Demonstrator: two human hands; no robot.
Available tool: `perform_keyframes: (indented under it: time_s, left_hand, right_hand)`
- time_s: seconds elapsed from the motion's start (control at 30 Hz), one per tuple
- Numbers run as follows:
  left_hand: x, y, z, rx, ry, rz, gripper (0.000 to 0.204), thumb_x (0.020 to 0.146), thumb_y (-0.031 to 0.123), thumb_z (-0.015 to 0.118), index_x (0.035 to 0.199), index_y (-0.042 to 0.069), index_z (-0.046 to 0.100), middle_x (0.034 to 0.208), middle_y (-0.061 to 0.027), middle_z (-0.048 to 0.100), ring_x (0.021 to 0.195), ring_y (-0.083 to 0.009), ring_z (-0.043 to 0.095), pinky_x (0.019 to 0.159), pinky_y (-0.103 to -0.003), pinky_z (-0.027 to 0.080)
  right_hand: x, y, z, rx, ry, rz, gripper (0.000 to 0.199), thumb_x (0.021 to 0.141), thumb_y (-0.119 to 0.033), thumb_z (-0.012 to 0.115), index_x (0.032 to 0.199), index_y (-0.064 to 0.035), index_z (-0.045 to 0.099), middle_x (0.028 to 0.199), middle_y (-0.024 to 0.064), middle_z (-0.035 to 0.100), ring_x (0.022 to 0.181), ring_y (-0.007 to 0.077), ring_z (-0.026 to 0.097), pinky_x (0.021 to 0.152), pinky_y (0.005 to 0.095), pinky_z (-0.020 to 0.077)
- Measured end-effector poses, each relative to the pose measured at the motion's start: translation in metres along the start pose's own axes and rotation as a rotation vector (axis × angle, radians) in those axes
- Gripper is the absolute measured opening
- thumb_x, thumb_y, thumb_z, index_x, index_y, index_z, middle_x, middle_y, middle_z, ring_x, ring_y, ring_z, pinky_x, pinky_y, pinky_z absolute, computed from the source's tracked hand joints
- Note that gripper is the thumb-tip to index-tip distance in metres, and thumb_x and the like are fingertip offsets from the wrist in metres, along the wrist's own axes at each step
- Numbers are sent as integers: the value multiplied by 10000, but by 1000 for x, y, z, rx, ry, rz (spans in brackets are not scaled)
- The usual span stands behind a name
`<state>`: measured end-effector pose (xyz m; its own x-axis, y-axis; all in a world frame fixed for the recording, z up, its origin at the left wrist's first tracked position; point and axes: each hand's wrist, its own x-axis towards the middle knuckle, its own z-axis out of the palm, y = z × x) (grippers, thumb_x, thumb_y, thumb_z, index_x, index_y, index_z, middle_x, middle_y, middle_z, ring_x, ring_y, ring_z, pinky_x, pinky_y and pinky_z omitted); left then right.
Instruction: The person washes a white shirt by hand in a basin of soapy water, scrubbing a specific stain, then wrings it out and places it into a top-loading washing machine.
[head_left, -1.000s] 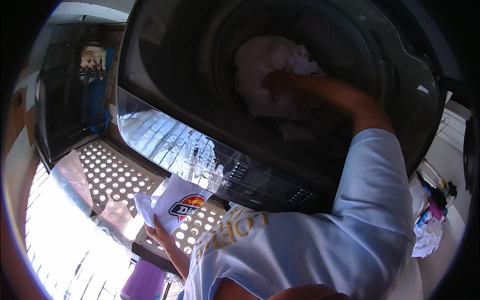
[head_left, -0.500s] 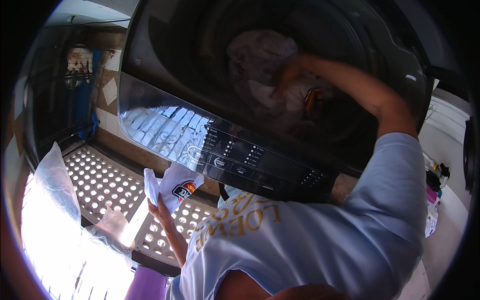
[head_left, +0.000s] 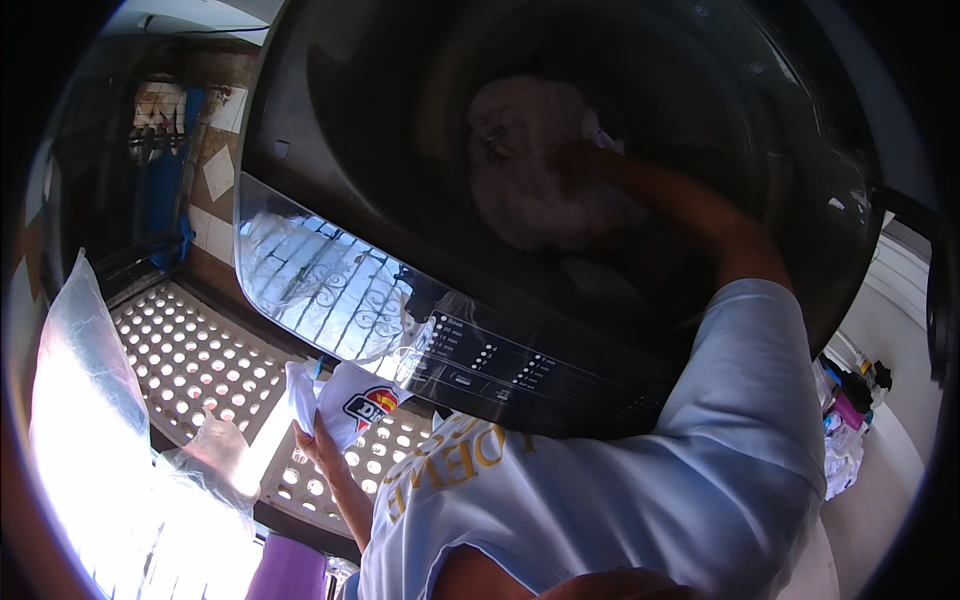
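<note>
My left hand [head_left: 319, 448] is closed around a white cloth garment [head_left: 338, 392] with a red, yellow and black printed emblem. It hangs beside the front of a dark top-loading washing machine [head_left: 345, 140]. Deep in the machine's tub, my right hand [head_left: 580, 163] is on a heap of pale laundry [head_left: 525, 195]. Shade darkens that hand, and its fingers cannot be made out against the cloth.
A glossy control panel [head_left: 470, 355] runs along the machine's near edge. At the left stand perforated plastic surfaces [head_left: 200, 350] and clear plastic bags [head_left: 85, 370]. Something purple [head_left: 290, 568] is at the bottom. Mixed clothes [head_left: 848, 420] lie at the far right.
My right hand has shifted slightly right and lower in the tub. The laundry has been rearranged, and the orange-and-dark patch on it no longer shows. My left hand still holds the white garment.
</note>
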<state>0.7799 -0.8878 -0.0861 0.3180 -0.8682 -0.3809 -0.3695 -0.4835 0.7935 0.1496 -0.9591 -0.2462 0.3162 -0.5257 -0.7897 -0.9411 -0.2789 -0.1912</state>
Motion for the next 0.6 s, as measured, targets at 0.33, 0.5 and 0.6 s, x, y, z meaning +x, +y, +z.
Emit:
perform_keyframes:
  time_s: [0.33, 0.5, 0.6]
  left_hand:
    - [1, -1, 10, -20, 12, -28, 264, 859, 191, 628, 1050, 20, 564, 873, -57, 605, 764, -123, 574, 685, -287, 467]
    - [12, -22, -2, -70, -88, -4, 273, 860, 177, 626, 1078, 20, 579, 887, -60, 626, 750, -120, 588, 677, -277, 474]
    - [9, -20, -3, -80, -75, -18, 269, 862, 166, 623, 1085, 19, 588, 891, -55, 631, 736, -113, 588, 662, -268, 473]
  right_hand:
    - [-131, 47, -131, 749, -176, 476, 580, 700, -457, 682, 1118, -59, 624, 1106, 122, 618, 1013, 269, 587, 858, 388, 471]
    - [-151, 11, -162, 396, -133, 280, 464, 700, -319, 689, 1061, -33, 634, 946, 103, 655, 840, 246, 626, 724, 335, 491]
    - [-151, 31, -133, 936, 11, 103, 423, 718, -285, 669, 1026, 3, 633, 859, 114, 658, 795, 228, 624, 701, 318, 487]
